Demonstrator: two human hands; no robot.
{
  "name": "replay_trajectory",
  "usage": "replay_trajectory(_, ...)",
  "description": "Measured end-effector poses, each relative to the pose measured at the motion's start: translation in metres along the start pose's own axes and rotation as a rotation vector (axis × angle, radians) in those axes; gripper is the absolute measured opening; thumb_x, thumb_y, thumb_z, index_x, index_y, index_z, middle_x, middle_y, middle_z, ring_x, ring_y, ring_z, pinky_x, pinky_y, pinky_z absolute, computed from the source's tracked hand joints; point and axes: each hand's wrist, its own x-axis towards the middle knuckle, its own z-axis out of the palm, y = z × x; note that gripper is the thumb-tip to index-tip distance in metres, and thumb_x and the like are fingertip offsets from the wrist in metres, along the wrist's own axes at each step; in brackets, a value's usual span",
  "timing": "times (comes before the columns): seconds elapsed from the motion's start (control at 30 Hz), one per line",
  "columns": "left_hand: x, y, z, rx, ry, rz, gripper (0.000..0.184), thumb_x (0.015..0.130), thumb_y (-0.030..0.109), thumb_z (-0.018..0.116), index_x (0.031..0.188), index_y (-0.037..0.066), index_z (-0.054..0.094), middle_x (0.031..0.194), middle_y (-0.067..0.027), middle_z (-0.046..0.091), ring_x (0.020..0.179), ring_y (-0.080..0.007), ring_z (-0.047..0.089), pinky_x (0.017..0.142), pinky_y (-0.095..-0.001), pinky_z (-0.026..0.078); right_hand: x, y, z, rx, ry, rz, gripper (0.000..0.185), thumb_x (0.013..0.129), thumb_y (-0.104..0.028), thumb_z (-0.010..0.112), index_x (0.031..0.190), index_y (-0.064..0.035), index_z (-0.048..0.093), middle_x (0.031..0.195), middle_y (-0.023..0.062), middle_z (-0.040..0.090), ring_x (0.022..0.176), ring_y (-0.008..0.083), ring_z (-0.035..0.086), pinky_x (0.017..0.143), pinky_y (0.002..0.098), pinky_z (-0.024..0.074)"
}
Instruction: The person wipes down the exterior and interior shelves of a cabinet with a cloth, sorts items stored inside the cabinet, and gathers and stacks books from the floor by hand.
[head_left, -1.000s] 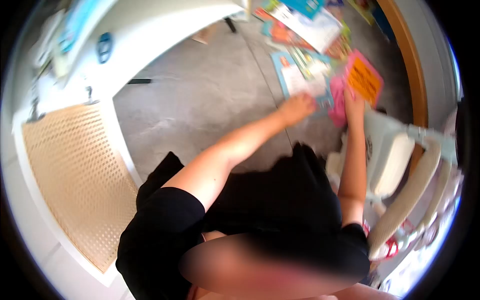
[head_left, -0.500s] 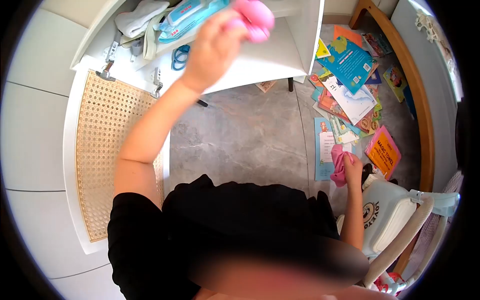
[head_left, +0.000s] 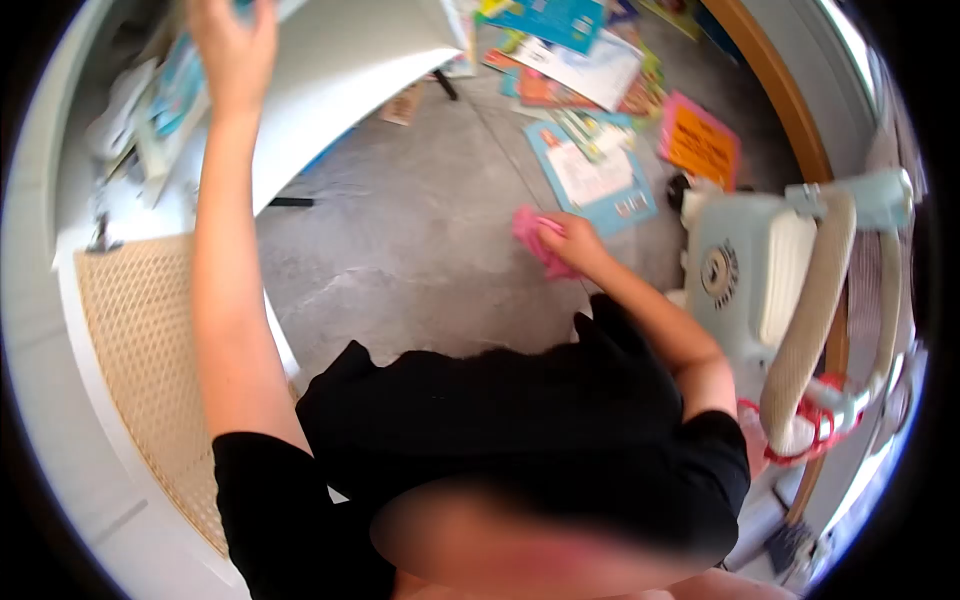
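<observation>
My left hand (head_left: 232,50) reaches over the white cabinet at the upper left, its fingertips cut off by the frame's top edge. A bit of teal shows between thumb and fingers; whether they grip it is unclear. Close by, on the cabinet's left side, lie a blue wipes pack (head_left: 178,85) and a white folded cloth (head_left: 115,115), both blurred. My right hand (head_left: 575,243) is closed around a crumpled pink cloth (head_left: 538,238), above the grey floor and just below a light blue sheet (head_left: 632,203).
Several books and papers (head_left: 580,70) lie piled at the top right, with an orange-and-pink packet (head_left: 700,140) beside them. A pale blue chair (head_left: 715,270) with curved arms stands at right, before a wooden frame (head_left: 790,90). A woven rattan door (head_left: 150,350) stands at left.
The view has turned and shifted. My left hand no longer shows the pink object and sits at the upper left edge. My right hand, with the pink cloth, has come inward to the left.
</observation>
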Motion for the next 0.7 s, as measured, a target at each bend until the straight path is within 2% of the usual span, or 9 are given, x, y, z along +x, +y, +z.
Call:
replay_trajectory(0.1,-0.043,0.071,-0.011,-0.121,-0.033,-0.016,0.052,0.081,0.008,0.067,0.128,0.000,0.048,0.134,-0.0207,0.048,0.123,-0.0355,0.046,0.103,-0.0427,0.036,0.012,0.038,0.024,-0.152,-0.088,-0.267,0.039,0.082,-0.031,0.063,0.108,-0.0020,0.065,0.098,0.0185,0.067,0.084,0.0292,0.067,0.073,0.0393,0.0510)
replay_trajectory(0.17,-0.072,0.108,-0.001,-0.326,-0.109,0.038,0.041,0.077,-0.001,0.064,0.117,0.005,0.058,0.132,-0.0148,0.050,0.116,-0.0332,0.053,0.095,-0.0398,0.044,0.014,0.037,0.028,-0.339,-0.184,-0.311,0.047,0.081,-0.034,0.065,0.117,-0.0034,0.061,0.111,0.0202,0.063,0.097,0.0306,0.064,0.082,0.0394,0.0494)
replay_trajectory(0.3,-0.107,0.136,0.010,-0.442,-0.408,0.096,0.041,0.079,-0.001,0.061,0.120,0.004,0.057,0.135,-0.0134,0.049,0.117,-0.0317,0.053,0.096,-0.0402,0.044,0.039,0.043,0.012,-0.598,-0.298,-0.379,0.069,0.079,-0.040,0.068,0.134,-0.0035,0.048,0.134,0.0234,0.050,0.120,0.0342,0.052,0.098,0.0384,0.0430)
replay_trajectory(0.37,-0.117,0.139,0.013,-0.529,-0.474,-0.018,0.041,0.080,-0.001,0.061,0.120,0.004,0.057,0.134,-0.0133,0.049,0.116,-0.0305,0.054,0.097,-0.0398,0.044,0.081,0.039,-0.027,-0.186,-0.037,-0.054,0.076,0.079,-0.042,0.069,0.137,-0.0007,0.042,0.137,0.0259,0.046,0.127,0.0369,0.046,0.104,0.0391,0.0386)
replay_trajectory(0.43,-0.126,0.135,0.019,-0.530,-0.510,-0.044,0.040,0.081,-0.002,0.060,0.120,0.004,0.057,0.135,-0.0131,0.050,0.117,-0.0302,0.055,0.096,-0.0386,0.045,0.127,0.043,-0.078,-0.202,0.430,0.066,0.069,0.078,-0.040,0.072,0.129,0.0008,0.050,0.127,0.0249,0.054,0.118,0.0357,0.053,0.100,0.0401,0.0418)
replay_trajectory(0.47,-0.130,0.135,0.020,-0.536,-0.542,-0.073,0.039,0.081,-0.002,0.059,0.120,0.004,0.057,0.135,-0.0132,0.050,0.117,-0.0304,0.055,0.096,-0.0385,0.045,0.152,0.059,-0.109,-0.009,0.482,0.146,0.062,0.078,-0.037,0.073,0.123,0.0007,0.054,0.122,0.0235,0.057,0.114,0.0353,0.055,0.096,0.0414,0.0443)
replay_trajectory(0.53,-0.138,0.136,0.022,-0.544,-0.598,-0.110,0.039,0.082,-0.002,0.059,0.120,0.004,0.057,0.135,-0.0132,0.049,0.117,-0.0306,0.055,0.096,-0.0386,0.045,0.197,0.108,-0.148,-0.358,0.837,-0.042,0.047,0.077,-0.043,0.073,0.108,-0.0080,0.068,0.100,0.0115,0.070,0.090,0.0287,0.067,0.081,0.0407,0.0525)
replay_trajectory(0.67,-0.149,0.143,0.028,-0.548,-0.677,-0.114,0.038,0.082,-0.002,0.058,0.120,0.005,0.057,0.135,-0.0133,0.049,0.117,-0.0312,0.055,0.096,-0.0389,0.045,0.219,0.085,-0.179,-0.470,0.392,0.418,0.069,0.073,-0.066,0.065,0.125,-0.0209,0.061,0.131,0.0204,0.052,0.126,0.0347,0.044,0.098,0.0496,0.0411)
replay_trajectory(0.7,-0.151,0.146,0.031,-0.554,-0.690,-0.110,0.038,0.083,-0.002,0.058,0.120,0.005,0.058,0.135,-0.0134,0.049,0.117,-0.0313,0.055,0.096,-0.0391,0.045,0.223,0.083,-0.170,-0.516,0.467,0.448,0.079,0.071,-0.066,0.067,0.130,-0.0158,0.053,0.134,0.0215,0.047,0.129,0.0365,0.040,0.099,0.0499,0.0395)
